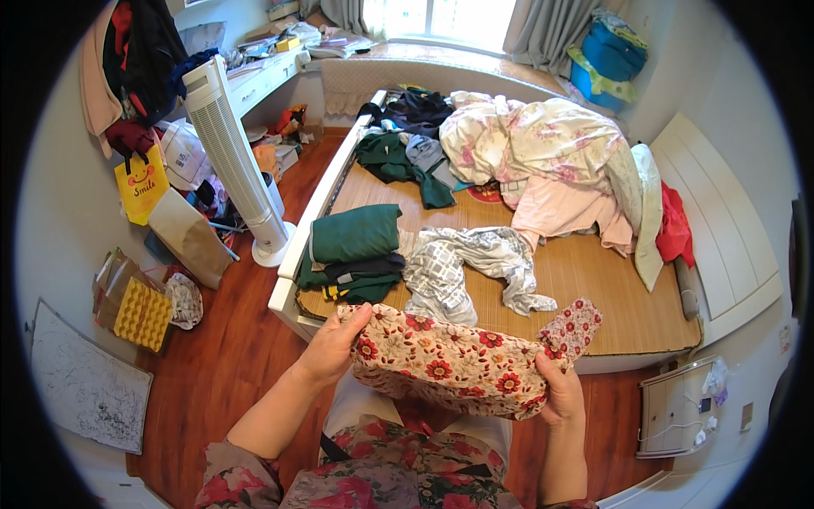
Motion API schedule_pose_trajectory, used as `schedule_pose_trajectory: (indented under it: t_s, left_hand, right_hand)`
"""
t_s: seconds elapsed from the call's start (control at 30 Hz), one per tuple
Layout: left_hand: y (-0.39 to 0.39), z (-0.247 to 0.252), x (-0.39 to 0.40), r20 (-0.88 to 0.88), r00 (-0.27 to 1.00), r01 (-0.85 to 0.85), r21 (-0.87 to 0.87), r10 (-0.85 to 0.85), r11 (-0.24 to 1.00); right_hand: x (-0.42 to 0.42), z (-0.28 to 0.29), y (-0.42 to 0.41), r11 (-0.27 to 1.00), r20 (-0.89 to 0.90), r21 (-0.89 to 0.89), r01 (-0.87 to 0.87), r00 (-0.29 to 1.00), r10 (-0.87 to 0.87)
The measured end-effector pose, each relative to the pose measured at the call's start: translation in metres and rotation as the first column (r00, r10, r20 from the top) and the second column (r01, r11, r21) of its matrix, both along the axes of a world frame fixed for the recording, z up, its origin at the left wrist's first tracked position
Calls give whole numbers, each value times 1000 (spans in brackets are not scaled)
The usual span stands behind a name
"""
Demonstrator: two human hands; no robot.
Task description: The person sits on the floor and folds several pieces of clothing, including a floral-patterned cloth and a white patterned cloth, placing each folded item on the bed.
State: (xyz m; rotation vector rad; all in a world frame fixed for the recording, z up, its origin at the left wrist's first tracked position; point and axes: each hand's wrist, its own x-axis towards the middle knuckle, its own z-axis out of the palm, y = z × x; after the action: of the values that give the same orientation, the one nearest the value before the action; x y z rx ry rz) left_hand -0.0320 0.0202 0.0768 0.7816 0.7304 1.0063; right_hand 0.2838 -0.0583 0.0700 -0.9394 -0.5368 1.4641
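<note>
A cream floral cloth with red flowers is stretched sideways between my hands, above the near edge of the bed. My left hand grips its left end, thumb on top. Its right end is in my right hand, and a narrow flap of the same print sticks up beyond it. Just past the cloth, a crumpled grey-and-white patterned garment lies on the bamboo mat. To its left is a stack of folded clothes, with a dark green folded garment on top.
Loose dark clothes, a floral quilt, a pink cloth and a pillow cover the bed's far part. A white tower fan stands left of the white bed frame. A bedside cabinet is at the right.
</note>
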Motion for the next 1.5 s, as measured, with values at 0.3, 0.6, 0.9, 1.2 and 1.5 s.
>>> schedule_pose_trajectory:
  t_s: [0.3, 0.6, 0.9, 1.2, 1.5]
  left_hand:
    - [-3, -3, -4, 177, 984, -19, -37, 25, 999]
    - [-1, -13, 0, 156, 987, 38, -80, -25, 996]
    - [-5, -16, 14, -210, 951, 239, 25, -229, 971]
    - [16, -50, 16, -211, 957, 174, -124, -198, 977]
    - [23, -101, 14, -433, 901, -18, -76, -16, 997]
  right_hand:
    - [10, -23, -9, 966, 322, -64, -249, 911, 256]
    - [13, -34, -11, 974, 113, -135, -180, 974, 196]
    - [5, -34, -3, 978, 106, -108, -177, 976, 189]
    - [3, -50, 10, 984, 73, -153, -96, 992, 108]
    - [11, -86, 25, 974, 669, -140, -180, 708, 227]
